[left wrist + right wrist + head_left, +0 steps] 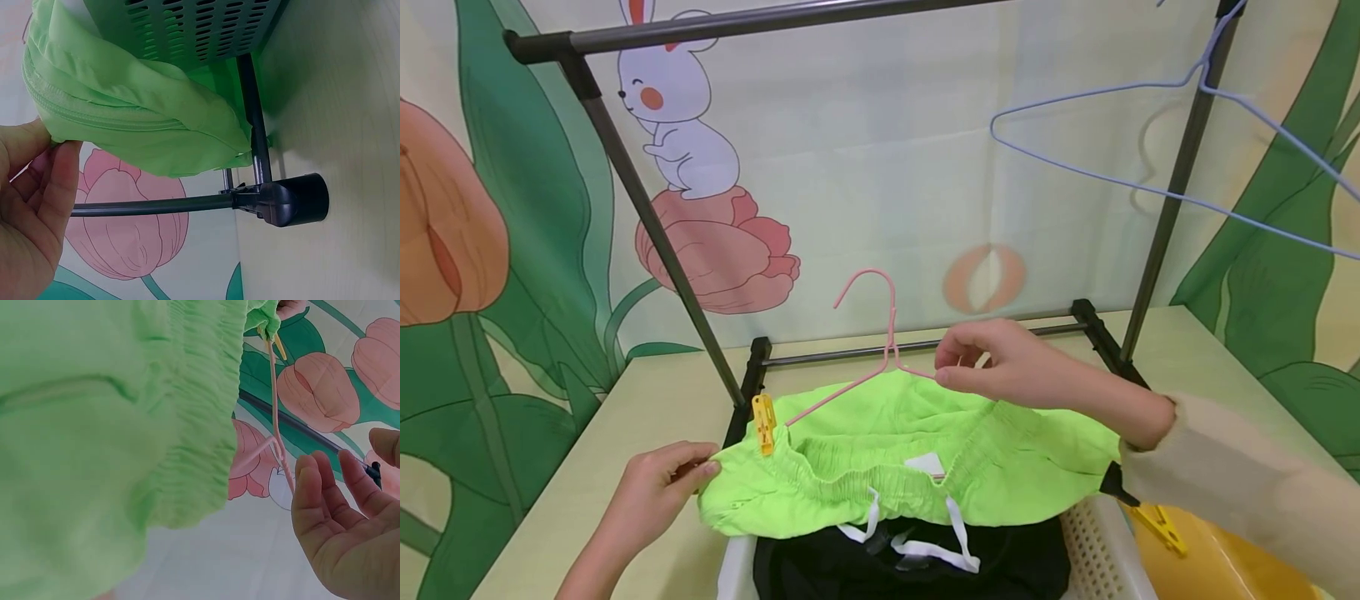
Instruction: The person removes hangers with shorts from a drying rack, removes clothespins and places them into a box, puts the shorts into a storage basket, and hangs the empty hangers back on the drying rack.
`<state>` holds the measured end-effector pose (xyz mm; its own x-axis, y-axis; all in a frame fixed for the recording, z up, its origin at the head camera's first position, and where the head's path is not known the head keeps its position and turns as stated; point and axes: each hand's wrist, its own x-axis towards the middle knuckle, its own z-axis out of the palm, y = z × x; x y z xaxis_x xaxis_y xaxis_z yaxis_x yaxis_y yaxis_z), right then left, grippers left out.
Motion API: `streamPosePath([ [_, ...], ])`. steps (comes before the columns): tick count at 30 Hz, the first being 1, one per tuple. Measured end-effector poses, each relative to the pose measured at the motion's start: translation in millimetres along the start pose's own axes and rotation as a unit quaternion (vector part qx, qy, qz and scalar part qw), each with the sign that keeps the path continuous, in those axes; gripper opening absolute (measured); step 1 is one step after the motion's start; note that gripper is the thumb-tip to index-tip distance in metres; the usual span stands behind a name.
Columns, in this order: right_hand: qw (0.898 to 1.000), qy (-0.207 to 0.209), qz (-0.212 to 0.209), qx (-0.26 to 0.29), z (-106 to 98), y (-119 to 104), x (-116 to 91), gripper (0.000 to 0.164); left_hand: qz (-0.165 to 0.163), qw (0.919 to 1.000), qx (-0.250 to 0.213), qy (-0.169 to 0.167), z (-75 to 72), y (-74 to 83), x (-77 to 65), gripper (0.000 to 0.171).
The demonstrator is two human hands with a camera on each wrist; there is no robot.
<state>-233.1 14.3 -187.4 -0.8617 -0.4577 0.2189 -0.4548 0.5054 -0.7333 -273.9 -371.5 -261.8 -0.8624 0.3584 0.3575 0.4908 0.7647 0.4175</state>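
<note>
Bright green shorts with an elastic waistband and white drawstrings spread out over a basket. My left hand pinches their left edge between thumb and fingers, also plain in the left wrist view. A pink wire hanger stands up out of the waistband, its hook free. A yellow clothespin is clipped at the waistband's left end, beside the hanger's left arm. At the hanger's right arm is my right hand, fingers loosely bent and thumb apart from them; the right wrist view shows the wire passing behind its fingertips.
A dark metal clothes rack stands over the table, with a blue wire hanger hung at the right. Below the shorts, a white basket holds black fabric. Another yellow clothespin shows near a yellow basin.
</note>
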Motion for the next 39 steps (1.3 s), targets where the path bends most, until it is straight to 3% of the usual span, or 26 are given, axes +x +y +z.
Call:
streamPosePath([
  [29, 0.999, -0.037, -0.029, -0.003, 27, -16, 40, 0.014, 0.011, 0.9999, 0.003, 0.003, -1.4, 2.3, 0.8, 0.015],
  [39, 0.998, -0.039, -0.045, 0.02, 38, -19, 52, 0.014, 0.01, 0.9999, 0.0, 0.007, -0.7, 0.1, -0.8, 0.014],
])
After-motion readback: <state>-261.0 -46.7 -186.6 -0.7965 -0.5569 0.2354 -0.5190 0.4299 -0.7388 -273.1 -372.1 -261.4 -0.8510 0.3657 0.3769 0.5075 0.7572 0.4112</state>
